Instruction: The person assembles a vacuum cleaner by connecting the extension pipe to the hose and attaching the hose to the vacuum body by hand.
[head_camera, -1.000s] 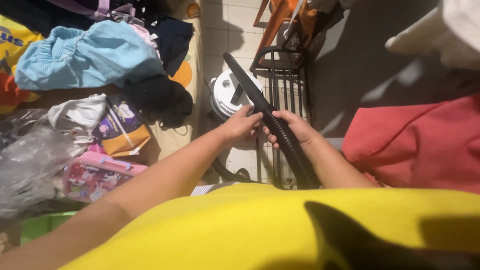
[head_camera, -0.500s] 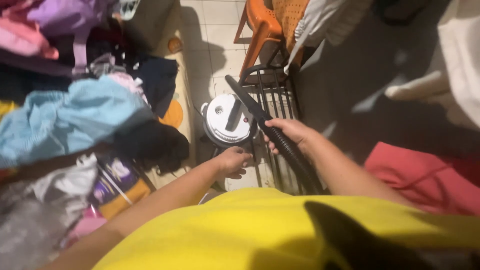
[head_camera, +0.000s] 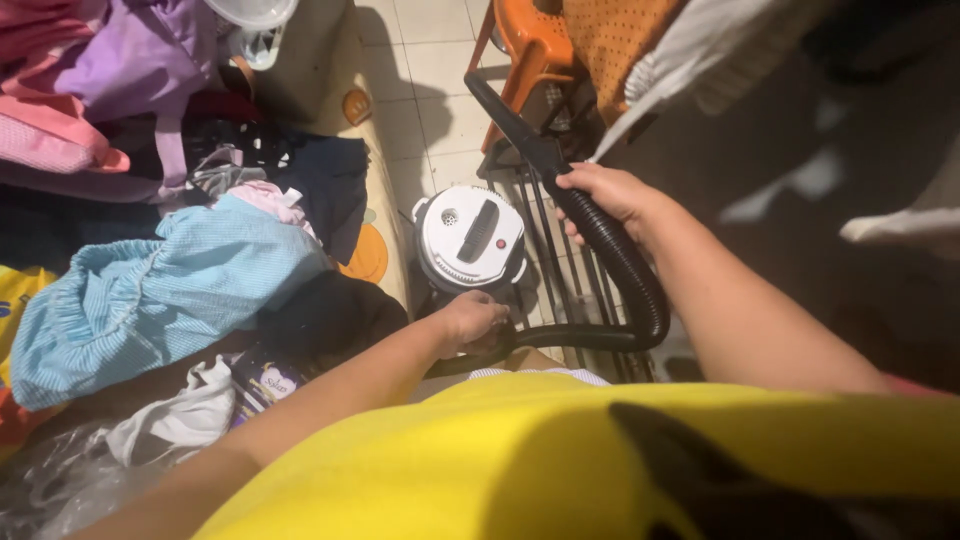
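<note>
Your right hand (head_camera: 605, 195) has its grip closed around the black hose (head_camera: 620, 255), held up above the rack. Your left hand (head_camera: 472, 322) grips the hose's lower end just at the front of the white vacuum (head_camera: 470, 238) on the floor. The nozzle points away, touching nothing yet.

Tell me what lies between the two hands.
In the head view, the black hose loops from the right hand round to the left hand; behind it, metal rack bars and the white canister's edge.

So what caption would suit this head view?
Right hand grips a black hose; left hand reaches beside a white vacuum.
</note>
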